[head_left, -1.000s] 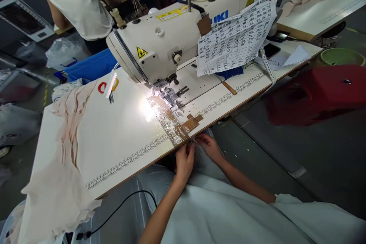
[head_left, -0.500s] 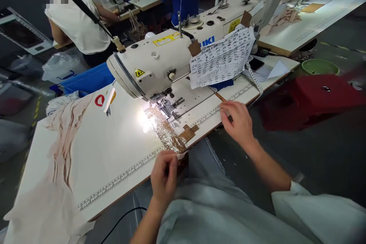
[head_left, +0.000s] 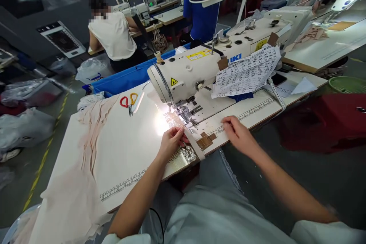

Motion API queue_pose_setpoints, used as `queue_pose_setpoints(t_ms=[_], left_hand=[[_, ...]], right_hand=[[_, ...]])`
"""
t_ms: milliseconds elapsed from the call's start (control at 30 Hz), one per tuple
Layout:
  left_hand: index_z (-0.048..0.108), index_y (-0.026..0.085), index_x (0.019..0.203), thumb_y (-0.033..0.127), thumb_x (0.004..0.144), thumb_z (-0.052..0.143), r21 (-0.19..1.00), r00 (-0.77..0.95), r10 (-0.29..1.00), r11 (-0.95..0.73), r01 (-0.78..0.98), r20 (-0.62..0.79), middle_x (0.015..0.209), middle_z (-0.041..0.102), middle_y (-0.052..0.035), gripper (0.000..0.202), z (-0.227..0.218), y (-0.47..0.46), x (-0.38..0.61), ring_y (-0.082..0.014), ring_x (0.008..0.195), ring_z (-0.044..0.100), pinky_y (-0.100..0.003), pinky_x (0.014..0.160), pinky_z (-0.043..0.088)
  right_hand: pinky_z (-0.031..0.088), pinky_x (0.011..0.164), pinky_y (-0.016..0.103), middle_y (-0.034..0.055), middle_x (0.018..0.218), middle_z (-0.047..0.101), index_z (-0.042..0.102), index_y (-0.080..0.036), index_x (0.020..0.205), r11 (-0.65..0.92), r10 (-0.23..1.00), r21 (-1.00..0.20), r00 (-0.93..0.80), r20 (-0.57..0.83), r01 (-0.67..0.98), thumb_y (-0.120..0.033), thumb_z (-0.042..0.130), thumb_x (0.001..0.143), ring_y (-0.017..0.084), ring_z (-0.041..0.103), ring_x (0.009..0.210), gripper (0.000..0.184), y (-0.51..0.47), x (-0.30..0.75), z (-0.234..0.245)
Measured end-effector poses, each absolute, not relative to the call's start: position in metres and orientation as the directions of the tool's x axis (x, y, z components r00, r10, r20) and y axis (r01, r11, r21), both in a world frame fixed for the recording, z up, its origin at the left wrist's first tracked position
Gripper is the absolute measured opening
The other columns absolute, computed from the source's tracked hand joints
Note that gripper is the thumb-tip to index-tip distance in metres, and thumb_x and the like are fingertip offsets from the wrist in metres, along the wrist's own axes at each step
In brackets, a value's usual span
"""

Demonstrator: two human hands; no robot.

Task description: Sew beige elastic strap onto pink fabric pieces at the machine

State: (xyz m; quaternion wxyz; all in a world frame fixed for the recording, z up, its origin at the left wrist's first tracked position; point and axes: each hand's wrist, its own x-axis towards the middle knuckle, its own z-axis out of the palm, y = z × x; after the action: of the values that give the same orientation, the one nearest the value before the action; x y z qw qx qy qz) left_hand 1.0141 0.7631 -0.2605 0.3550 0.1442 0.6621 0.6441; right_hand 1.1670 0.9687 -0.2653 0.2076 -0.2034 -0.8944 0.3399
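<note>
My left hand (head_left: 172, 142) is closed in a pinch at the edge of a pale fabric strip (head_left: 195, 145), just in front of the sewing machine's presser foot (head_left: 187, 118). The strip runs from the foot down to the table's front edge, over shiny clear tape on brown card. My right hand (head_left: 238, 135) hovers over the front edge, right of the strip, with its fingers curled together. Whether anything small is between those fingers, I cannot make out. The white sewing machine (head_left: 183, 70) stands behind both hands, its lamp lighting the needle area.
Scissors (head_left: 130, 103) with red and yellow handles lie left of the machine. Thin pinkish fabric pieces (head_left: 77, 187) cover the table's left end. A handwritten sheet (head_left: 248, 70) hangs on the machine. A red stool (head_left: 323, 126) stands at right; a co-worker (head_left: 113, 38) sits beyond.
My left hand has moved from the table's front edge up to the presser foot, and the strip now lies along the card. My right hand remains near the front edge. The view has shifted.
</note>
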Motion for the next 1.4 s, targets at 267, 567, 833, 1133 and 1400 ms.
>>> queue_pose_setpoints(t_ms=[267, 567, 833, 1133, 1400], left_hand=[[0.059, 0.014, 0.074, 0.057, 0.066, 0.08, 0.944, -0.687, 0.68, 0.02, -0.329, -0.254, 0.063, 0.067, -0.0026, 0.048, -0.261, 0.757, 1.017, -0.0125, 0.056, 0.065, -0.021, 0.052, 0.051], [0.065, 0.012, 0.091, 0.043, 0.061, 0.088, 0.887, -0.629, 0.72, -0.04, -0.459, -0.293, 0.076, 0.073, -0.0061, 0.049, -0.261, 0.752, 1.019, -0.0165, 0.068, 0.071, -0.025, 0.064, 0.057], [0.064, 0.012, 0.085, 0.048, 0.061, 0.087, 0.891, -0.64, 0.71, -0.04, -0.452, -0.293, 0.071, 0.071, -0.0052, 0.049, -0.261, 0.754, 1.02, -0.0168, 0.064, 0.071, -0.024, 0.06, 0.056], [0.062, 0.013, 0.082, 0.054, 0.062, 0.084, 0.919, -0.651, 0.715, -0.03, -0.393, -0.255, 0.074, 0.072, -0.0056, 0.05, -0.263, 0.755, 1.021, -0.0167, 0.062, 0.07, -0.025, 0.056, 0.056], [0.05, 0.017, 0.08, 0.054, 0.067, 0.08, 0.919, -0.588, 0.775, -0.026, -0.393, -0.229, 0.066, 0.07, -0.0035, 0.05, -0.265, 0.755, 1.023, -0.0161, 0.056, 0.069, -0.022, 0.049, 0.052]], right_hand=[[0.036, 0.053, 0.027, -0.0032, 0.064, 0.054, 0.058, -0.022, 0.088, 0.385, 0.373, -0.92, -0.924, 0.081, 0.075, -0.044, 0.054, 0.087, 0.014, 0.046, 0.055, 0.022, 0.898, 1.111, -0.269], [0.037, 0.054, 0.026, -0.0038, 0.063, 0.049, 0.057, -0.02, 0.086, 0.284, 0.365, -0.954, -0.931, 0.011, 0.099, -0.047, 0.052, 0.085, 0.014, 0.044, 0.057, 0.027, 0.905, 1.106, -0.268], [0.037, 0.056, 0.026, -0.0033, 0.065, 0.05, 0.057, -0.021, 0.084, 0.273, 0.358, -0.957, -0.934, 0.006, 0.098, -0.046, 0.054, 0.083, 0.014, 0.044, 0.058, 0.025, 0.903, 1.106, -0.267], [0.036, 0.05, 0.024, -0.0037, 0.062, 0.051, 0.058, -0.02, 0.084, 0.252, 0.338, -0.964, -0.941, 0.006, 0.084, -0.044, 0.056, 0.083, 0.013, 0.042, 0.055, 0.024, 0.905, 1.106, -0.27], [0.035, 0.048, 0.025, -0.0048, 0.06, 0.051, 0.06, -0.02, 0.087, 0.264, 0.273, -0.956, -0.961, -0.052, 0.127, -0.048, 0.059, 0.082, 0.013, 0.043, 0.053, 0.029, 0.911, 1.107, -0.27]])
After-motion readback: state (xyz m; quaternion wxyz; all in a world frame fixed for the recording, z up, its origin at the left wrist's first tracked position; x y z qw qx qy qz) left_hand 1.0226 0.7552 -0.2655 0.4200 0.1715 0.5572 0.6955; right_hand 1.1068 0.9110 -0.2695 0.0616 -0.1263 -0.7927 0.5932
